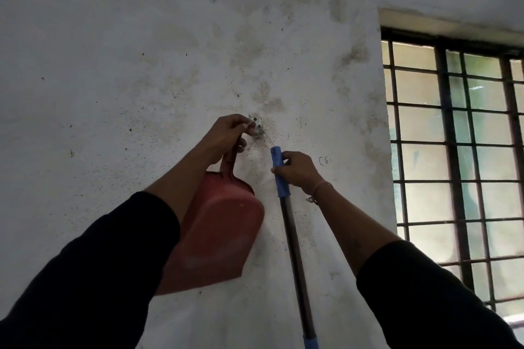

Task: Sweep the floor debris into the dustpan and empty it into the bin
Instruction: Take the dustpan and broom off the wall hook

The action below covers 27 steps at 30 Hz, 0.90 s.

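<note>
1. A stained white wall point(141, 65) fills most of the frame, seen from a person's own eye level. A barred window point(459, 150) stands at the right edge.
2. A small hook point(257, 128) is fixed to the wall just above the centre of the frame.
3. The left hand point(226, 136) reaches up to the hook. Its fingertips are pinched together at the hook, and the other fingers curl round the handle of a red dustpan point(218, 229).
4. The dustpan hangs downward from that hand, mouth toward the lower centre of the frame, flat against the wall. It looks as if it is being lifted off or hung on the hook; which one cannot be told.
5. The right hand point(297, 170), just right of centre, has its fingers clamped round the blue top grip of a broom point(295, 249).
6. The broom's dark shaft slants down to the bottom edge. A thin loop runs from its tip toward the hook, likely for hanging.
7. No floor, debris or bin is in view.
</note>
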### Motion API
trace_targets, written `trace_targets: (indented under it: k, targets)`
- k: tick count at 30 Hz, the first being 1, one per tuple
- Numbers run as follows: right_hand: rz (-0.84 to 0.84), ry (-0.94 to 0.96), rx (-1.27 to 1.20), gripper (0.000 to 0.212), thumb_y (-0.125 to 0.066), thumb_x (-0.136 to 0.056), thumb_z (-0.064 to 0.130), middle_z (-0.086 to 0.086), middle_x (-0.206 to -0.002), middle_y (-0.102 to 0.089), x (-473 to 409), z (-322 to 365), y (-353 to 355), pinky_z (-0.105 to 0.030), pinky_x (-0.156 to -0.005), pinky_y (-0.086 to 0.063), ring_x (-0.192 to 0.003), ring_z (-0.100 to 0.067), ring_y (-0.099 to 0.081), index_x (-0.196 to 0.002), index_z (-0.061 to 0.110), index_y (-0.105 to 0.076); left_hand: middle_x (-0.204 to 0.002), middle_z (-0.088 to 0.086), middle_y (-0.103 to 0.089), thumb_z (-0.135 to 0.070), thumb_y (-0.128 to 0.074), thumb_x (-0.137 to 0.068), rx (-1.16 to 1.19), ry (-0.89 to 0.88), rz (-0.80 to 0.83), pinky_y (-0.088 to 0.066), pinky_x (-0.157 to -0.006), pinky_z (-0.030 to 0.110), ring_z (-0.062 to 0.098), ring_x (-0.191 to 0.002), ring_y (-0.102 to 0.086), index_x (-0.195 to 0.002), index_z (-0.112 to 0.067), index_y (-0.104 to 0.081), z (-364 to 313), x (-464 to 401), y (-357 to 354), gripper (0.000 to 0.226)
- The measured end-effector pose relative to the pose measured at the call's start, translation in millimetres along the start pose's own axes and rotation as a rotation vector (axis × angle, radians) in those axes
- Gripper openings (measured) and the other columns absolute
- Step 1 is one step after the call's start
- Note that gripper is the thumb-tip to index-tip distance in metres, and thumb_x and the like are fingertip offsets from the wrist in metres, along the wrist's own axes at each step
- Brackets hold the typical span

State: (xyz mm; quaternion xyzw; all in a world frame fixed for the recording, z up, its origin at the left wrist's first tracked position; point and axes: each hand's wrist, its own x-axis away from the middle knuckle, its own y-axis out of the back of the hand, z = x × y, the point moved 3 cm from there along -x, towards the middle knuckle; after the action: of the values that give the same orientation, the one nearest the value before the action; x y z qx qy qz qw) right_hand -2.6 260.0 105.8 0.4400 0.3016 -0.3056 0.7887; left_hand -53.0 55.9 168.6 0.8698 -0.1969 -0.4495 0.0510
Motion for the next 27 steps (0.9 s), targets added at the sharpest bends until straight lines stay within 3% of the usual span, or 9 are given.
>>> trace_targets:
  k: [2, 5, 8, 13, 16, 19, 23, 27]
  targets:
    - [0.002, 0.0, 0.007, 0.047, -0.075, -0.085, 0.027, -0.009, -0.122, -0.069, 0.3, 1.1, 0.6, -0.034, -0.084, -0.052, -0.101, -0.024, -0.065, -0.128, 0.01, -0.066, -0.103, 0.011, -0.074, -0.009, -0.049, -0.103, 0.02, 0.005, -0.017, -0.054, -0.059, 0.034, 0.016, -0.064, -0.057, -0.112, -0.007, -0.07, -2.5, -3.5, -1.2, 0.022]
    - [-0.008, 0.012, 0.028, 0.044, -0.075, -0.085, 0.028, -0.008, -0.12, -0.07, -0.7, 3.1, 1.8, -0.028, -0.078, -0.045, -0.093, -0.019, -0.062, -0.126, 0.011, -0.067, -0.099, 0.009, -0.072, -0.005, -0.048, -0.103, 0.083, 0.018, -0.042, -0.049, -0.053, 0.027, 0.013, -0.058, -0.051, -0.119, -0.008, -0.068, -7.2, -4.8, -4.6, 0.026]
    - [-0.021, 0.016, 0.018, 0.042, -0.074, -0.086, 0.027, -0.009, -0.116, -0.071, -1.7, 4.7, 4.1, -0.029, -0.077, -0.048, -0.092, -0.02, -0.063, -0.123, 0.01, -0.068, -0.093, 0.006, -0.069, -0.006, -0.049, -0.103, 0.148, 0.062, -0.028, -0.047, -0.051, 0.026, 0.014, -0.058, -0.05, -0.124, -0.014, -0.068, -9.7, -6.2, -8.5, 0.029]
    - [-0.101, 0.065, -0.107, 0.024, -0.069, -0.091, 0.026, -0.008, -0.094, -0.069, -3.2, 10.2, 14.1, -0.029, -0.07, -0.048, -0.081, -0.021, -0.06, -0.108, 0.01, -0.067, -0.071, 0.004, -0.056, -0.015, -0.062, -0.097, 0.219, 0.008, -0.087, -0.044, -0.05, 0.029, 0.015, -0.051, -0.048, -0.1, -0.01, -0.066, -18.8, -12.2, -1.7, 0.007]
    - [-0.158, 0.081, -0.196, 0.017, -0.065, -0.096, 0.026, -0.003, -0.081, -0.058, -11.2, 20.7, 24.4, -0.031, -0.067, -0.043, -0.076, -0.019, -0.054, -0.098, 0.01, -0.061, -0.068, 0.003, -0.052, -0.018, -0.066, -0.095, 0.178, -0.03, -0.129, -0.043, -0.05, 0.028, 0.014, -0.051, -0.046, -0.095, -0.006, -0.069, -17.8, -11.9, 9.4, 0.013]
    - [-0.197, 0.102, -0.269, 0.026, -0.062, -0.098, 0.028, -0.013, -0.091, -0.063, -21.6, 34.3, 32.0, -0.039, -0.077, -0.05, -0.081, -0.021, -0.057, -0.107, 0.003, -0.063, -0.066, 0.002, -0.052, -0.021, -0.062, -0.099, 0.145, -0.031, -0.105, -0.041, -0.049, 0.028, 0.014, -0.051, -0.045, -0.104, -0.008, -0.072, -12.1, -7.2, 13.7, 0.018]
    - [-0.209, 0.104, -0.433, 0.025, -0.059, -0.101, 0.024, -0.015, -0.1, -0.064, -32.0, 56.8, 37.0, -0.039, -0.084, -0.052, -0.087, -0.023, -0.059, -0.115, 0.004, -0.062, -0.066, 0.002, -0.053, -0.019, -0.058, -0.101, 0.164, 0.069, -0.015, -0.039, -0.049, 0.026, 0.012, -0.051, -0.043, -0.131, -0.029, -0.063, -6.6, 0.9, 12.7, 0.032]
    - [-0.234, 0.108, -0.487, 0.027, -0.057, -0.102, 0.021, -0.011, -0.101, -0.062, -42.4, 66.2, 48.3, -0.04, -0.085, -0.052, -0.089, -0.024, -0.058, -0.121, 0.003, -0.06, -0.076, 0.01, -0.066, -0.015, -0.052, -0.103, 0.114, 0.041, -0.014, -0.04, -0.046, 0.025, 0.014, -0.05, -0.044, -0.135, -0.02, -0.057, -7.1, 4.2, 12.9, 0.032]
